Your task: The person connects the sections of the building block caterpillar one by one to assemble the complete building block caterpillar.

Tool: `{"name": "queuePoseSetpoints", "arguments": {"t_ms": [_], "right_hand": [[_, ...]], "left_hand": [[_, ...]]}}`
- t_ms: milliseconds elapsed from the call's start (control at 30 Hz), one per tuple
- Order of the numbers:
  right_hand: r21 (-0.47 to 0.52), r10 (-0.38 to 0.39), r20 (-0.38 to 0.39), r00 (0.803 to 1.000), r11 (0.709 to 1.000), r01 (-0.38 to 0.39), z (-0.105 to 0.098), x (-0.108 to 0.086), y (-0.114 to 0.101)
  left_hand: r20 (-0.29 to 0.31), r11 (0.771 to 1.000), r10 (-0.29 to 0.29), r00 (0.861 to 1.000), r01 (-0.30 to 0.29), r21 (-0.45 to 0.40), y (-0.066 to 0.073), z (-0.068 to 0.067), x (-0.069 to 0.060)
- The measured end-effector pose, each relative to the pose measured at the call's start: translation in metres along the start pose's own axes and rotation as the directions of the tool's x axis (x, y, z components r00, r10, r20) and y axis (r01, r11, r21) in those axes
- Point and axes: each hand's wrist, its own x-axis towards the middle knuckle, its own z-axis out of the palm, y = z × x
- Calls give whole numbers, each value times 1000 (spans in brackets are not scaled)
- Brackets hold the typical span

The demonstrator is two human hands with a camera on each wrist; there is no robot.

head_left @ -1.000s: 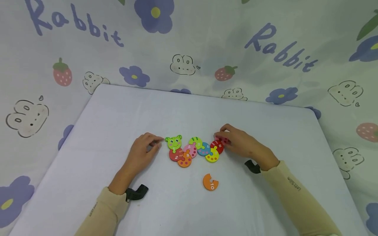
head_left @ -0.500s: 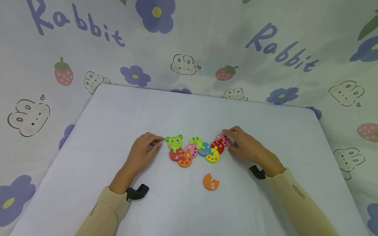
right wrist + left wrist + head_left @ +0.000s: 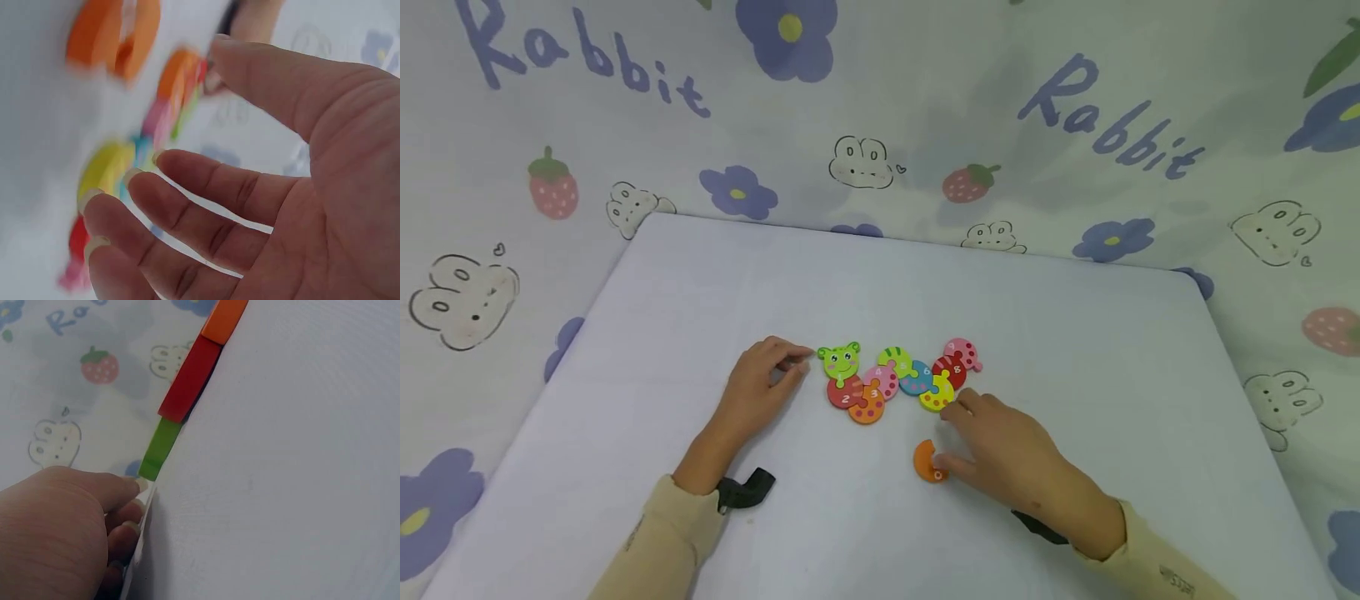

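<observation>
A caterpillar number puzzle lies in a joined, wavy row, from a smiling green head (image 3: 841,362) at the left to a pink piece (image 3: 961,351) at the right end. Beside the head rests my left hand (image 3: 762,385), its fingers loosely bent and a fingertip at the green edge in the left wrist view. Below the row lies a separate orange piece (image 3: 924,461), partly covered by my right thumb. My right hand (image 3: 1011,454) hovers over it with fingers spread and nothing gripped; the right wrist view shows the loose orange piece (image 3: 112,37) blurred, apart from the thumb.
All the pieces lie flat on a white-covered table (image 3: 737,275). A rabbit-and-strawberry printed cloth (image 3: 910,100) hangs behind it. Black wrist mounts (image 3: 747,488) stick out near the sleeves.
My right hand has let go of the pink end piece and moved down and toward me to the loose orange piece. The left hand stays by the green head.
</observation>
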Motion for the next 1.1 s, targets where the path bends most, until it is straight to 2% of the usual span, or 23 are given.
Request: {"name": "queuePoseSetpoints", "arguments": {"t_ms": [100,233,400,500,633,733,833,933,1100], "right_hand": [[-8,-65,-8,998,998,65,12,0,-12],[-61,-156,-6,988,986,155,29,0,-15],[-103,-292,-8,956,952,289,39,-12,-5],[-88,-294,-18,956,952,292,39,-20,7],[-45,-209,-61,976,977,207,42,-26,25],[-5,-96,-119,988,995,97,43,-28,37],[28,28,-155,987,999,-23,41,-29,45],[47,122,-138,983,992,-117,38,-27,51],[71,219,-75,973,974,-214,32,-25,56]], "left_hand": [[1,1000,-2,1000,2,-4,0,1,-1],[6,1000,11,1000,-11,-2,2,2,2],[0,1000,16,1000,-16,5,2,1,3],[-3,1000,15,1000,-15,11,1,1,1],[-5,1000,23,1000,-23,2,-1,1,0],[-6,1000,28,1000,-28,-1,-3,1,0],[-12,1000,29,999,-29,3,-4,1,0],[-20,999,33,999,-33,5,-5,1,-1],[-12,999,36,999,-36,5,-5,2,0]]}}
